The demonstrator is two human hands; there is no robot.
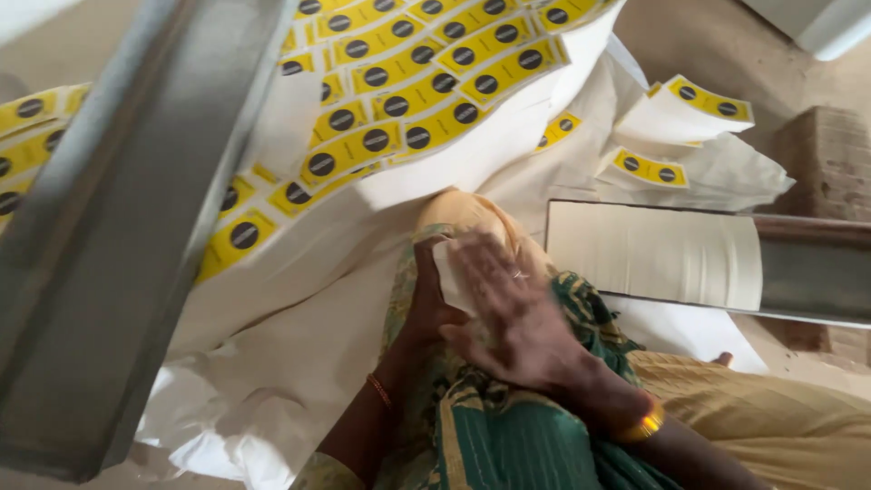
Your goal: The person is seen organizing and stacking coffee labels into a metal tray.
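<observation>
Fingers (476,263) of the right hand (513,318) lie spread and loosely curved over a small white paper piece (451,277), pressing it against the lap; motion blur softens them, so the exact grip cannot be told. Beneath, the left hand (425,304) closes around the same white piece from the other side, its fingers mostly hidden by the right hand. Both hands rest on a knee draped in green patterned cloth (490,426), with tan fabric (771,408) beside it. A gold bangle (646,423) circles the right wrist and a thin orange band (379,390) the left. Behind the hands, large white sheets (299,336) spill down, many printed with yellow labels bearing black circles (399,100). A grey metal beam (136,227) crosses at the left. To the right, a thick stack of white paper (653,252) sits on a metal surface, near loose label strips (649,168).
</observation>
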